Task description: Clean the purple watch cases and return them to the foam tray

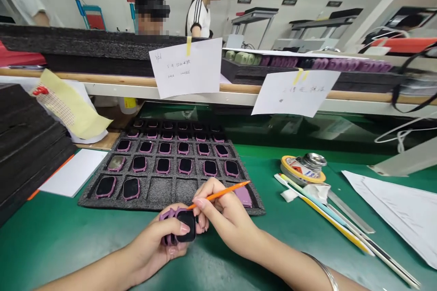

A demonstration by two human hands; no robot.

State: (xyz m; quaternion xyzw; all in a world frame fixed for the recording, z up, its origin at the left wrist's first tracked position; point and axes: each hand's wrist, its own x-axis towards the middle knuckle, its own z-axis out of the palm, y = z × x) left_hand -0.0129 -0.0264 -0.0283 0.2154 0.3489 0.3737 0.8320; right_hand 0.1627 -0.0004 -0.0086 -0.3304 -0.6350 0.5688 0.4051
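My left hand (150, 248) is closed around purple smartwatch cases, the front one showing a black screen (190, 225). The thumb presses on that screen; how many cases are in the grip is hard to tell. In my right hand (232, 216) is a slim orange pointed stick (235, 187), pinched like a pen. Its lower end meets the top edge of the watch. Right behind both hands lies a dark foam tray (116, 203) with rows of purple watches (131, 188) in its pockets. A flat purple piece (243, 196) sits at the tray's right front corner, partly behind my right hand.
At right on the green table (259, 259) are a tape roll (297, 170), a metal-topped bottle (316, 160), toothbrush-like sticks (324, 213) and papers (392, 213). Stacked black foam (30, 145) stands left. A shelf (239, 93) with hanging notes crosses behind. People are beyond it.
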